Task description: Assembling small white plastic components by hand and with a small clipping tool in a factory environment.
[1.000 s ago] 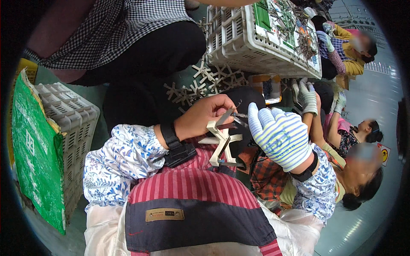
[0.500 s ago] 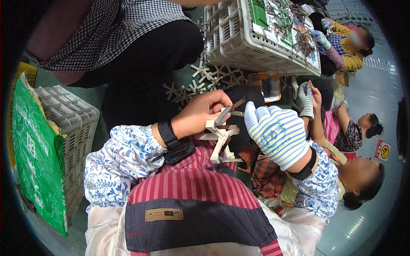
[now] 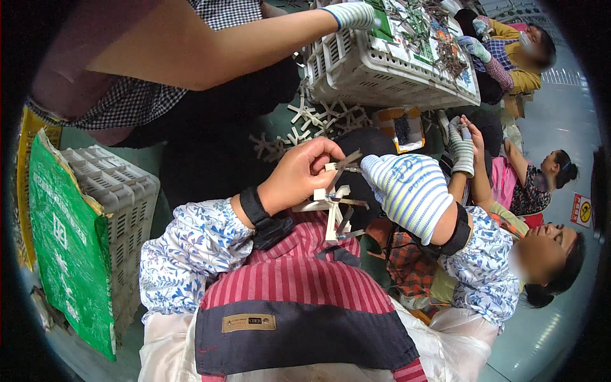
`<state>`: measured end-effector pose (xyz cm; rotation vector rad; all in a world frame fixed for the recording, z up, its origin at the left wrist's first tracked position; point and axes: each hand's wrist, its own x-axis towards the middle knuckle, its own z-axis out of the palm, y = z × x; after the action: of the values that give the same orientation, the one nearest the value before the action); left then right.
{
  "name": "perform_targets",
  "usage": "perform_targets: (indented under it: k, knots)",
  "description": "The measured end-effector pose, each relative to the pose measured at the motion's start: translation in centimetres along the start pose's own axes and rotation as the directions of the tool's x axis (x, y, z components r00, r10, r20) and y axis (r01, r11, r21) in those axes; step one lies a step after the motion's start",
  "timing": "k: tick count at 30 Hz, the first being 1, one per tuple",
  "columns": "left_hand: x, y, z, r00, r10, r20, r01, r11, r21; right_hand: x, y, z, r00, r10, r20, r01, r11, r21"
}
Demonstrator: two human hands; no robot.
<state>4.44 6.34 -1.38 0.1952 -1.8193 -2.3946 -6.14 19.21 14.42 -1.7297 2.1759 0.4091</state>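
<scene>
My left hand, bare, is closed on a white plastic star-shaped frame above my lap. Thin dark metal strips stick out from several of its arms. My right hand wears a blue-and-yellow striped knit glove. Its fingers are curled together at the end of a small metal rod on the frame's upper arm; the fingertips are partly hidden, so what they grip does not show.
Loose white star frames lie piled on the floor ahead, beside a small open box. A white crate bears metal parts; a co-worker's gloved hand reaches onto it. Another crate with green sheeting stands left. Co-workers sit right.
My right hand has closed in on the frame's upper arm, its fingers curling at the metal rod. My left hand keeps its hold. A co-worker's arm now stretches across to the far crate.
</scene>
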Motion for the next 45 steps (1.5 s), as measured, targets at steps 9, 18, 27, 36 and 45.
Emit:
perform_targets:
  k: [9, 18, 27, 36, 45]
  knots:
    - [-0.1, 0.3, -0.6, 0.971, -0.205, 0.122, 0.235, 0.907, -0.350, 0.9, 0.2, 1.1, 0.996, -0.028, -0.087, 0.016, 0.992, -0.128]
    - [-0.4, -0.3, -0.6, 0.988, -0.134, 0.076, 0.153, 0.924, -0.351, 0.8, 0.2, 1.2, 0.971, -0.152, -0.185, 0.113, 0.972, -0.207]
    - [-1.2, 1.9, -0.8, 1.000, 0.015, 0.024, -0.020, 0.969, 0.246, 0.0, -0.4, 1.4, 0.992, -0.054, -0.111, 0.048, 0.997, -0.055]
    - [-1.0, 2.1, -1.6, 0.914, 0.385, 0.126, -0.388, 0.743, 0.545, 0.9, 0.3, 2.2, 0.990, 0.127, -0.066, -0.097, 0.934, 0.344]
    - [-1.0, 2.5, -2.1, 0.894, 0.423, 0.149, -0.424, 0.688, 0.590, 1.8, 1.0, 2.7, 0.962, 0.143, 0.234, -0.274, 0.487, 0.829]
